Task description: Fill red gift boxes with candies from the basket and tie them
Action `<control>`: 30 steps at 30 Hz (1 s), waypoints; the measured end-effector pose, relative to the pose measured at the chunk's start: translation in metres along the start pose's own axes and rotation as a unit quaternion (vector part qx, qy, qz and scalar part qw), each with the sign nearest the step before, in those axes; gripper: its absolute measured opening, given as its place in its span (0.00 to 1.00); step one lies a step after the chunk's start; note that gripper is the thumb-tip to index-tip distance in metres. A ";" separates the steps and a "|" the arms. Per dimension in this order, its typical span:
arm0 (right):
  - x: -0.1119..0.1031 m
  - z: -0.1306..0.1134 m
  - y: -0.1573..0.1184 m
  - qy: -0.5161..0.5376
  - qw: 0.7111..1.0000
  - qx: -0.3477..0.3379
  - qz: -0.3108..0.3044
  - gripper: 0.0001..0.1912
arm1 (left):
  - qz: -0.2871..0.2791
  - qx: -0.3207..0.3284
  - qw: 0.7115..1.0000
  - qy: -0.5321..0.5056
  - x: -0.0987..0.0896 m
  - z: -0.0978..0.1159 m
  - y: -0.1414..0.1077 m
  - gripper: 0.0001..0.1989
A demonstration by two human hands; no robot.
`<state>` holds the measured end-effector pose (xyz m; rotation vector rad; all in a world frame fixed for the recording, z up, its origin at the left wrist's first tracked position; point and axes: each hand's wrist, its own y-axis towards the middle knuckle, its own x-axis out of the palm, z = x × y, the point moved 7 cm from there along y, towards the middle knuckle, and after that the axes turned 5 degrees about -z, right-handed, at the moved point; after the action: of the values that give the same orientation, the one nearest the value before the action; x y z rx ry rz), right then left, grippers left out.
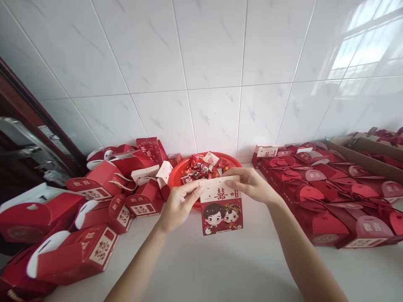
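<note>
A red and cream wedding candy box point(222, 216), printed with two cartoon figures, hangs upright between my hands in front of the basket. My left hand point(181, 204) pinches its upper left corner, thumb on the front face. At the upper right corner, my right hand point(252, 183) grips the top edge, its thumb also in front. Behind the box stands a red plastic basket point(234, 160) holding wrapped candies point(201, 167). The box partly hides the basket's near side.
Loose red gift boxes point(103, 209), several with lifted flaps, crowd the left. Rows of red boxes point(330, 184) stand on the right, beside a cardboard carton point(352, 157). A white tiled wall point(214, 113) rises behind the white tabletop point(201, 268). A door handle point(25, 151) is at far left.
</note>
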<state>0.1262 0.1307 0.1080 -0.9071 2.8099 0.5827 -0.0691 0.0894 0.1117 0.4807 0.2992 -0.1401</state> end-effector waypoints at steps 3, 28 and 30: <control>0.004 -0.003 0.000 -0.019 0.999 -0.009 -0.035 0.18 | -0.060 0.002 0.998 0.007 0.008 0.000 -0.001 0.15; -0.004 0.016 -0.032 -0.096 0.995 0.019 0.021 0.24 | -0.036 -0.043 0.998 -0.015 0.028 -0.041 -0.034 0.22; -0.007 0.017 -0.042 -0.117 0.992 0.020 0.047 0.25 | -0.004 -0.044 0.999 -0.007 0.027 -0.046 -0.043 0.23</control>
<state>0.1561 0.1099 0.0810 -0.6557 2.6524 0.6005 -0.0639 0.0716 0.0456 0.3912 0.2917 -0.1385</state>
